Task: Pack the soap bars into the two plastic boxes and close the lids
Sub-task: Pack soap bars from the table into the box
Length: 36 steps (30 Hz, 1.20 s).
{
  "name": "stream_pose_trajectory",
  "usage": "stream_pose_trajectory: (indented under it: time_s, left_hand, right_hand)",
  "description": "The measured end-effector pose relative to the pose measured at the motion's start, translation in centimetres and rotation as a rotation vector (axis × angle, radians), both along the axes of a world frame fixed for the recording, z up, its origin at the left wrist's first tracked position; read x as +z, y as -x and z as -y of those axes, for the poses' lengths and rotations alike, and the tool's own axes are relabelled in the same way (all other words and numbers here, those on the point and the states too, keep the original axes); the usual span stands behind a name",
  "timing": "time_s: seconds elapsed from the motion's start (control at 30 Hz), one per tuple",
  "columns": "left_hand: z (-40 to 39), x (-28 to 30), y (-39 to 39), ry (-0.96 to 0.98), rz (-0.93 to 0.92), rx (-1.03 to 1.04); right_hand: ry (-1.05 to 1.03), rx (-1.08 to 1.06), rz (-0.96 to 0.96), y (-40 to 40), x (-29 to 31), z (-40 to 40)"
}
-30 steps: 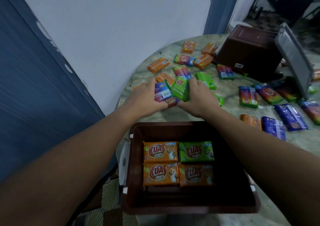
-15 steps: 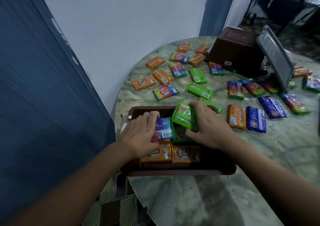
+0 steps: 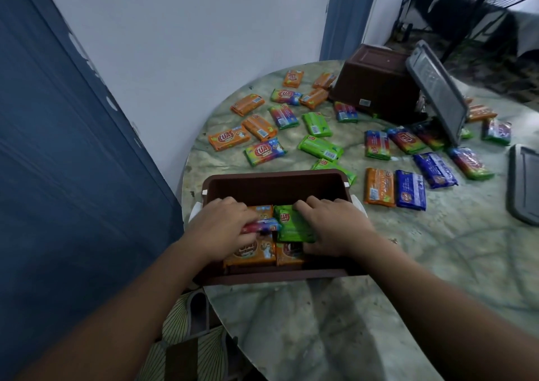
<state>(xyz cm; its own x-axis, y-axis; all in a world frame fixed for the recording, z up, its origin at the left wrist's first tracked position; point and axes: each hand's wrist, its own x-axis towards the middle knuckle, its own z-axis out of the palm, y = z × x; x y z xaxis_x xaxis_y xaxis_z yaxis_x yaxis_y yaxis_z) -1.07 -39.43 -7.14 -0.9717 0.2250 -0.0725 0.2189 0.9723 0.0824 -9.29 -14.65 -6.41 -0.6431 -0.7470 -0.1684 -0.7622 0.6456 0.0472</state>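
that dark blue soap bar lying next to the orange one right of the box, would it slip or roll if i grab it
The dark blue soap bar looks flat and rectangular and lies on a broad face, so it should slide, not roll. Its wrapper looks glossy, so it may be a little slippery; gripping the long edges seems safest. It keeps a crisp block shape, so it is probably stiff, and likely dense for its size.

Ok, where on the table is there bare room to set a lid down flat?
The widest bare patch of the table is the near edge, in front of the near box. There is another to its right, bordered by the blue bar and flat grey lid. Beyond the box, towards the upturned box, loose bars crowd it.
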Motion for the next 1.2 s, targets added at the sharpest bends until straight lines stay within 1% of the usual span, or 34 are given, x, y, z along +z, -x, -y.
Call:
stream_pose_trajectory:
  time_s: [0.07, 0.2, 0.3, 0.4, 0.53, 0.7, 1.03, 1.1, 1.2]
  left_hand:
    - [0.0, 0.1, 0.0, -0.018, 0.018, 0.023]
    - [-0.2, 0.4, -0.1, -0.122, 0.008, 0.119]
    - [-0.2, 0.6, 0.0, -0.115, 0.047, 0.171]
    - [-0.4, 0.7, 0.1, -0.084, 0.076, 0.179]
    - [-0.4, 0.9, 0.1, -0.053, 0.100, 0.152]
    - [-0.5, 0.7, 0.3, 0.072, 0.127, 0.048]
    - [-0.6, 0.0, 0.3, 0.215, 0.088, -0.052]
    - [-0.7, -0.2, 0.3, 0.232, 0.077, -0.069]
    - [-0.6, -0.1, 0.2, 0.203, 0.098, -0.071]
  right_hand:
    - [0.000, -0.009, -0.006, 0.0, 0.0, 0.0]
    - [0.027, -0.035, 0.011, 0.0, 0.1, -0.1]
    - [0.017, -0.027, 0.013, 0.0, 0.2, -0.1]
    - [-0.005, -0.011, 0.009, 0.1, 0.2, -0.1]
    - [-0.020, 0.004, 0.021, 0.2, 0.1, -0.1]
    - [-0.048, 0.011, 0.022, 0.2, -0.1, -0.1]
    - [-0.070, 0.032, 0.008, 0.4, -0.4, 0.0]
    - [-0.060, 0.027, 0.002, 0.4, -0.5, 0.0]
    - [-0.054, 0.024, 0.001, 0.4, -0.6, 0.0]
